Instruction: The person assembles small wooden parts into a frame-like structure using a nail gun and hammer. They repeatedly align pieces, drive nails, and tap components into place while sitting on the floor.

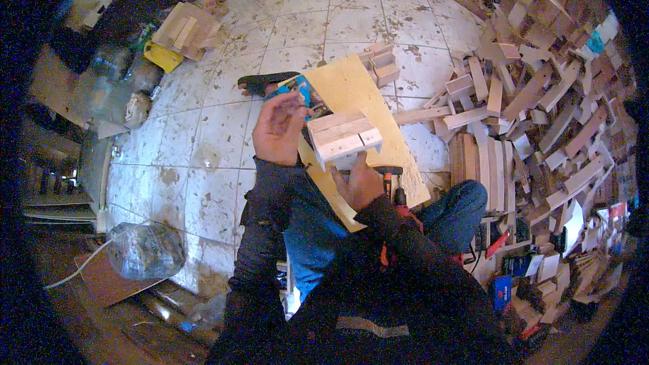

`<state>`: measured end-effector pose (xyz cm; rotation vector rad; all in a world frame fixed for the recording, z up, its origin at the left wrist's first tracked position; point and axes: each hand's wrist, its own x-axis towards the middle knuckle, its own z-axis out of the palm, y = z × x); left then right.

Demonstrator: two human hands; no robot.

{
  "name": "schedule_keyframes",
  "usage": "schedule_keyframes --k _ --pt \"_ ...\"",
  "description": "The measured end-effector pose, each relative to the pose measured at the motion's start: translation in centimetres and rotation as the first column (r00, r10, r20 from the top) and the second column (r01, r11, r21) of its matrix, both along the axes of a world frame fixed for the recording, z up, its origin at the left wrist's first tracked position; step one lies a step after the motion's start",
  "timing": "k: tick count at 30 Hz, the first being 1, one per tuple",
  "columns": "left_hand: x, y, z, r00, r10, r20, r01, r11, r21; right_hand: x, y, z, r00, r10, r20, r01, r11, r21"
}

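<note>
My right hand point(364, 184) grips a small wooden assembly point(343, 132) from its near side, the thumb and fingers at its lower edge. The assembly is made of pale wood strips, with small dark dots and a dark gap on its near face. Beside its left end is my left hand point(278, 127), raised with fingers curled together; anything pinched in them is too small to make out. A blue packet point(297, 88) shows just beyond the left fingertips. Under both hands lies a yellowish board point(395, 136) across my legs.
Tools with black and orange handles point(399, 192) lie on the board's near right part. Joined wood blocks point(382, 65) stand beyond it. A large heap of wood pieces point(534, 105) fills the right side. A plastic-wrapped bundle point(147, 251) and a yellow container point(162, 56) are at left.
</note>
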<state>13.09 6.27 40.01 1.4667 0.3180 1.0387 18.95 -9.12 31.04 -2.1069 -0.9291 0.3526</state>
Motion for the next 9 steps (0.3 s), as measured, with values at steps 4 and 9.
schedule_keyframes --k 4,9 --pt "0.3 -1.5 0.7 0.981 0.01 -0.193 0.028 0.981 0.19 0.1 2.2 0.0 1.0 -0.002 -0.017 0.001 0.998 -0.061" --pt "-0.5 -1.6 -1.2 0.949 -0.019 -0.316 0.068 0.987 0.143 -0.2 -0.2 0.0 0.992 0.003 -0.122 -0.011 0.998 -0.065"
